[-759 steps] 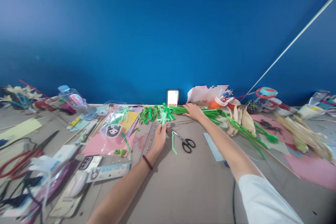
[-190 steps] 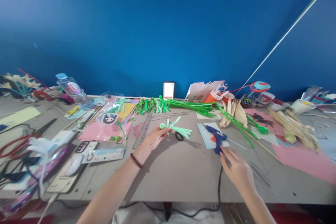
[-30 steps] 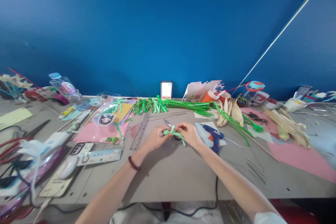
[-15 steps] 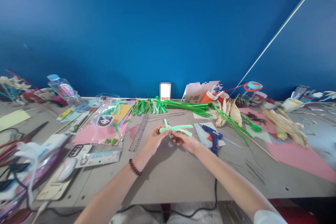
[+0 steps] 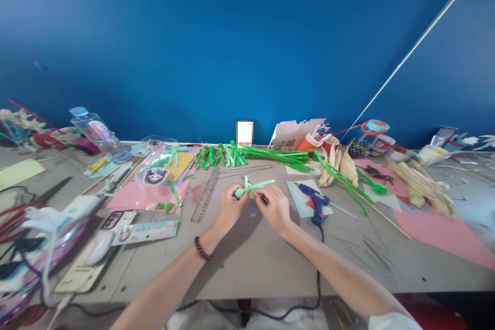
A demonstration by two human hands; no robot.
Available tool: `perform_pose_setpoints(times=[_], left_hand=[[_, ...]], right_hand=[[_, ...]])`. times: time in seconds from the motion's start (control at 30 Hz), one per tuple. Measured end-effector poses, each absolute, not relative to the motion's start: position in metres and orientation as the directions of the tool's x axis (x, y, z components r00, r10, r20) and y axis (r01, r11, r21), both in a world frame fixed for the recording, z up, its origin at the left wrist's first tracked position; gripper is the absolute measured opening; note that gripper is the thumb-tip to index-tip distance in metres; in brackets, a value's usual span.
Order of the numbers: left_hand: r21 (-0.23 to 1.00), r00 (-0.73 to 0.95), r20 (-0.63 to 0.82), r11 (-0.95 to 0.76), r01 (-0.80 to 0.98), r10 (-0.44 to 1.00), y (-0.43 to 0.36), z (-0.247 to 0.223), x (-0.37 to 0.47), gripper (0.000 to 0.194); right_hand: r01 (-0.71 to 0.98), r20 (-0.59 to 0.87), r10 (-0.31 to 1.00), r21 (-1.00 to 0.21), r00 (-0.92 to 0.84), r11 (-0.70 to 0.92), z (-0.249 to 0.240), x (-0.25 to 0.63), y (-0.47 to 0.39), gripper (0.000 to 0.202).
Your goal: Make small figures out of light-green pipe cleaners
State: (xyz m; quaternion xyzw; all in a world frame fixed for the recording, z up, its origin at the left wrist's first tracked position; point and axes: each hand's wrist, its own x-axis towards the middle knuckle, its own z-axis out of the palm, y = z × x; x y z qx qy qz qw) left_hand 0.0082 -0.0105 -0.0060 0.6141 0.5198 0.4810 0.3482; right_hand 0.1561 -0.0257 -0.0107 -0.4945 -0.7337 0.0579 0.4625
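Note:
A pale green pipe-cleaner figure (image 5: 240,192), with a rounded end and thin strands pointing right, is between my two hands above the middle of the table. My left hand (image 5: 231,205) pinches it near the rounded end. My right hand (image 5: 274,207) is closed beside the strands, with a small dark tool (image 5: 264,199) partly showing between its fingers; most of it is hidden. Behind the hands lie a row of green pipe-cleaner pieces (image 5: 220,154) and a bundle of long green stems (image 5: 284,156).
A clear ruler (image 5: 206,195) lies left of my hands, beside pink sheets in a plastic bag (image 5: 135,193). To the right are a blue glue gun (image 5: 317,203) with its cable, thin wires (image 5: 377,255) and dried husks (image 5: 429,185). A bottle (image 5: 95,131) stands back left.
My right hand has turned and curled, its back now more upward, and the dark tool shows more clearly. The pale green strands have shifted and look narrower. The left hand moved slightly.

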Motion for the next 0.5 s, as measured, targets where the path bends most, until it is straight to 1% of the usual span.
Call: perform_pose_setpoints(times=[0.07,0.1,0.17,0.2,0.27,0.37,0.5], left_hand=[[0.892,0.043,0.287,-0.284,0.352,0.957,-0.010,-0.006,0.006,0.015],[0.872,0.062,0.316,-0.315,0.375,0.947,-0.010,-0.006,0.005,0.015],[0.830,0.105,0.364,-0.373,0.415,0.926,-0.011,-0.004,0.004,0.013],[0.807,0.133,0.386,-0.404,0.430,0.913,-0.011,-0.003,0.003,0.012],[0.758,0.199,0.423,-0.465,0.456,0.884,-0.011,-0.001,0.001,0.009],[0.677,0.298,0.463,-0.550,0.490,0.835,-0.009,-0.001,-0.001,0.009],[0.587,0.416,0.470,-0.627,0.513,0.779,-0.003,-0.005,-0.004,0.012]], right_hand=[[0.760,0.692,0.693,-0.336,-0.202,0.557,-0.007,0.162,-0.024,0.020],[0.783,0.708,0.661,-0.254,-0.249,0.568,-0.005,0.164,-0.022,0.019],[0.804,0.724,0.616,-0.148,-0.309,0.577,-0.004,0.168,-0.020,0.017],[0.802,0.726,0.604,-0.125,-0.328,0.585,-0.004,0.169,-0.018,0.018],[0.779,0.717,0.606,-0.140,-0.346,0.611,-0.005,0.171,-0.015,0.020],[0.740,0.658,0.679,-0.269,-0.326,0.616,-0.004,0.172,-0.011,0.022],[0.692,0.499,0.788,-0.423,-0.361,0.585,-0.001,0.177,-0.006,0.024]])
